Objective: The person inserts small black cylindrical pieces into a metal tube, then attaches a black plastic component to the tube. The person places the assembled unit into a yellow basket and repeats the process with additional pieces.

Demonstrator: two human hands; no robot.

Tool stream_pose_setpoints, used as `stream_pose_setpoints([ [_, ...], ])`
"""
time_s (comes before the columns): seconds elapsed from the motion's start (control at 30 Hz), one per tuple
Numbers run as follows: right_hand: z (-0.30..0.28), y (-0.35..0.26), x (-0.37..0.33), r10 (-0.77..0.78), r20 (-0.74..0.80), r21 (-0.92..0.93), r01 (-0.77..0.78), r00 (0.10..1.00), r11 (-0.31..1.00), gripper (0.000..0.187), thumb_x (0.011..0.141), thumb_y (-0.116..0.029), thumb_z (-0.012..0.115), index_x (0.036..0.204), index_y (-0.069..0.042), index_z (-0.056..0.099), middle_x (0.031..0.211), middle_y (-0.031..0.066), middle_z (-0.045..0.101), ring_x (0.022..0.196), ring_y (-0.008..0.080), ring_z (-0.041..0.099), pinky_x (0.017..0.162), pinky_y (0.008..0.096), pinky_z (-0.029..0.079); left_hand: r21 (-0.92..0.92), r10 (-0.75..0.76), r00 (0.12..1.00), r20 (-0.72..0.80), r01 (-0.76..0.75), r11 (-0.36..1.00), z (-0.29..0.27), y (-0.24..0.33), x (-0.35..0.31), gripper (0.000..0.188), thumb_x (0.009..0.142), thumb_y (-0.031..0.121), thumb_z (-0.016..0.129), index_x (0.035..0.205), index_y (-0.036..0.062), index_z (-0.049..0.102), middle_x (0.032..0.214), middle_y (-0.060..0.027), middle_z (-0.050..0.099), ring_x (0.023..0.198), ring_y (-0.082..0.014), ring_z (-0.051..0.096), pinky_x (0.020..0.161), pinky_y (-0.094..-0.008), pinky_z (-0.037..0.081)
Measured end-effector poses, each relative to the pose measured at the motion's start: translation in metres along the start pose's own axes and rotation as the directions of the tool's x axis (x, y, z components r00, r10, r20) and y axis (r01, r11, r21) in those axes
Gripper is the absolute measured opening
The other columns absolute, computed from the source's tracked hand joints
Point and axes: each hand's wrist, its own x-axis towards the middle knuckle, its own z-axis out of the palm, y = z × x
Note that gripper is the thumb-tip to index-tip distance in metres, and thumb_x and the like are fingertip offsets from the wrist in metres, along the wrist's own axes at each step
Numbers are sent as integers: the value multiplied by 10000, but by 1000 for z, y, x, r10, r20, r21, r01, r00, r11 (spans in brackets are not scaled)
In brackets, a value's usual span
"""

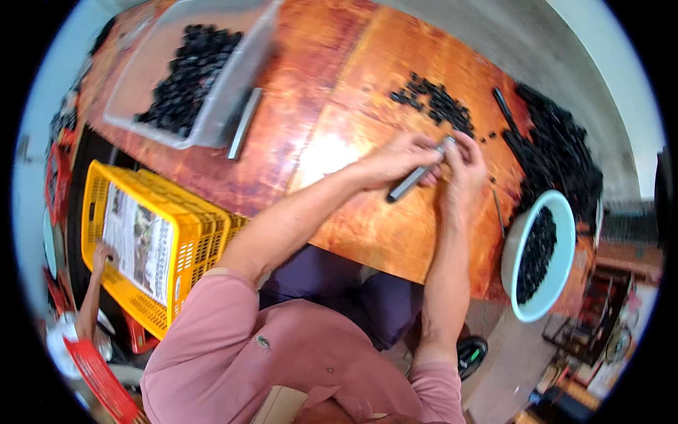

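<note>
The wide reddish-brown wooden bench is carrying most of the things. Beside its left edge, the yellow latticed plastic crate is standing. Toward the far left corner, the clear rectangular plastic tub is containing many black pieces, and its high walls are probably stopping them from scattering. The heap of long black strips is lying along the far right edge. Near it, the round pale-green plastic basin is resting at the right edge, perhaps for easy reach.

Above the bench, nearer its right side, the left hand and the right hand are holding the slim grey bar with a dark end. The left fingers are wrapping it narrowly below its upper end; the right fingers are pinching that upper end. Two grips are probably making it steadier. Whether a small piece is sitting between the fingertips, I cannot tell. The bar's long axis is running diagonally: the dark end is pointing toward the near edge and leftward, the other toward the far right edge. Beyond the hands, the small loose black pieces are lying scattered.
</note>
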Motion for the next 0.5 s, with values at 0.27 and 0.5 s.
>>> stream_pose_setpoints([
  [0.27, -1, 0, -5, -75, 49, -5, 75, 996, 997, 287, 896, -53, 703, 1167, 18, 637, 984, 46, 628, 886, 125, 584, 799, 270, 484, 83, -30, 998, 60, 25, 996, 2, 1, -4, 255, 1017, 297, 505, 960, 59, 581, 745, -32, 635, 588, -113, 625, 521, -261, 525],
  [0.5, 4, -6, -11, -59, 84, 0, 59, 995, 998, 263, 905, -64, 699, 1148, 15, 636, 996, 53, 634, 895, 128, 587, 788, 265, 479, 103, -31, 999, 7, 30, 994, 12, 13, -12, 245, 978, 271, 478, 922, 41, 541, 752, -60, 634, 558, -134, 619, 491, -276, 518],
])
